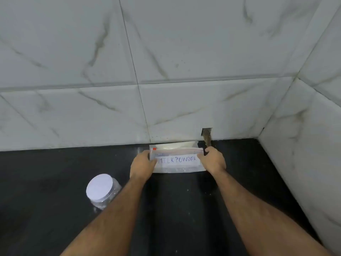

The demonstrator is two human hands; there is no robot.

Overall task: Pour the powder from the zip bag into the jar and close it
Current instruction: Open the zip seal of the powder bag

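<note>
A clear zip bag (177,159) with a white label reading MILK POWDER lies on the black counter (55,178) against the back wall. White powder shows in the part of the bag nearest the wall. My left hand (142,166) grips the bag's left edge, and my right hand (214,160) grips its right edge. The bag's zip strip runs along the top of the label. A clear plastic jar (102,191) with a white lid on it stands to the left of my left forearm, apart from the bag.
White marble-patterned tiles cover the back wall (166,71) and the right side wall (304,145). A small hole with a brown pipe stub (207,136) sits in the back wall just above the counter, behind my right hand.
</note>
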